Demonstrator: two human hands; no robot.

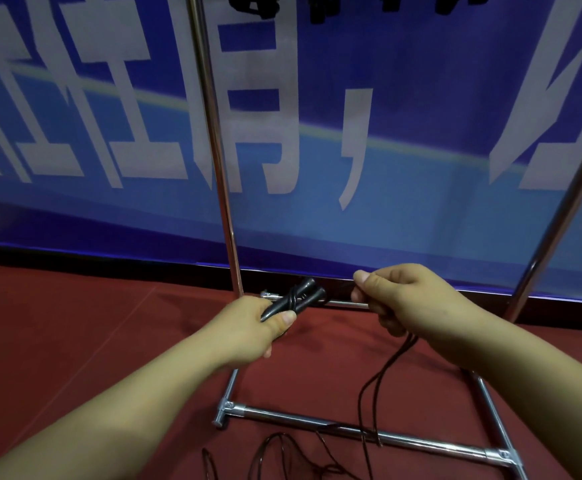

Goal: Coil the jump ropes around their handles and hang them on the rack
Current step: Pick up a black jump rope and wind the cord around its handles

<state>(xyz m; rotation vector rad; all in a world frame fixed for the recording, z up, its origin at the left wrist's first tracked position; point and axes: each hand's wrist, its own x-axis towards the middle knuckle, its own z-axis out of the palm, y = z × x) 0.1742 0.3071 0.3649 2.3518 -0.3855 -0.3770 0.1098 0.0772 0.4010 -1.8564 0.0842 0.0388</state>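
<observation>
Left hand (251, 323) gripping paired black handles (296, 301), one rope turn wrapping them. Right hand (400, 296) pinching rope (383, 372), slack trailing over rack (317, 422) base bar onto red floor (75, 341).

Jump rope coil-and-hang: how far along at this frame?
Early. Done: left hand grips both handles together, with about one wrap of rope around them. In hand: right hand pinches the rope. Left: most rope trails over the rack base bar onto the floor; hanging not started.

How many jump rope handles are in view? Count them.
2, both black handles held side by side in the left hand, with cord wrapped round them. Dark items hanging at the top edge may hide more.
</observation>
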